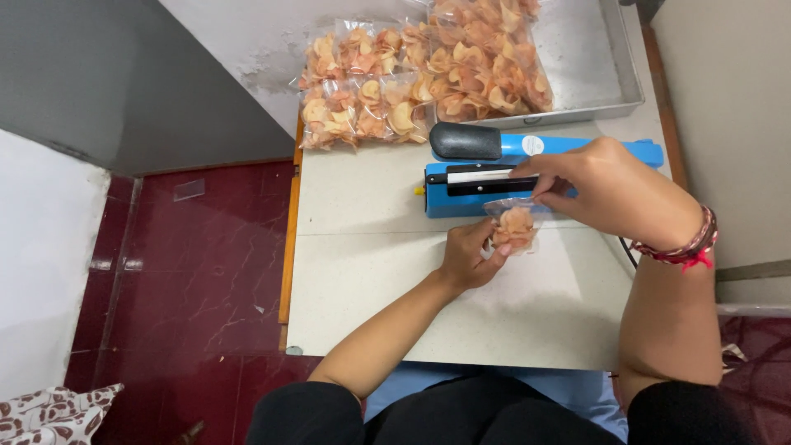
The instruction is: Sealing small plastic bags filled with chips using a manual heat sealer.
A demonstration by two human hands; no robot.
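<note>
Head view, looking down: beyond the left hand (468, 257) and further left, a heap of sealed clear bags of orange chips (367, 91) lies at the far edge of the pale tabletop (371, 280), spilling against a larger pile in a shallow metal tray (606, 74). Past the table's left edge, a dark red tiled floor (198, 272) runs to a grey wall, with a patterned cloth (53, 412) at the near corner.

The left hand is closed on the lower left side of a small clear bag of chips (517, 227), thumb and fingers pinching the plastic. Directly beyond that hand sits a blue impulse sealer (461, 194), its black-handled arm (465, 142) raised over the black sealing bar. Nothing lies between the bag and the sealer's front edge.

The small bag is held just above the table, between the two hands and touching the sealer's near side. Its long axis runs away from the person, the open mouth pointing toward the sealing bar, the filled end toward the body.

The right hand (606, 194), a red braided bracelet (688, 247) at its wrist, reaches across from the right, fingers drawn together on the bag's top edge at the bar; it hides part of the sealer's right half. Right of that arm stands a plain beige wall (733, 124).
</note>
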